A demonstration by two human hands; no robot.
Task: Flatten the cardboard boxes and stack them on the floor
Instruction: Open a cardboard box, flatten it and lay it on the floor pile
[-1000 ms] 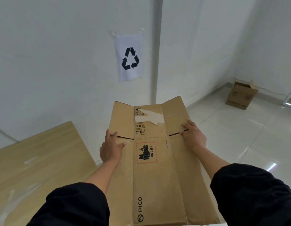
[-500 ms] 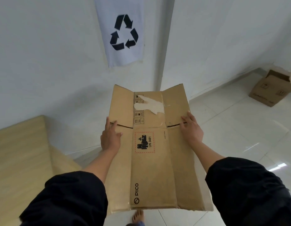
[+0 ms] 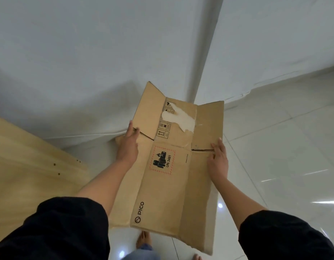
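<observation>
A flattened brown cardboard box with a PICO logo, a UN 3481 battery label and a torn white patch hangs in the air in front of me, above the tiled floor. My left hand grips its left edge near the flap slit. On the opposite edge, by the other flap slit, my right hand holds it. Its far flaps point toward the wall corner. Another piece of cardboard peeks out on the floor behind my left hand.
A light wooden table stands at the left. White walls meet at a corner straight ahead. My bare feet stand on glossy white tiles below the box. Open floor stretches to the right.
My view has tilted down and moved toward the corner; the recycling sign and the far box have left the frame. The flattened box has swung down and rightward in both hands.
</observation>
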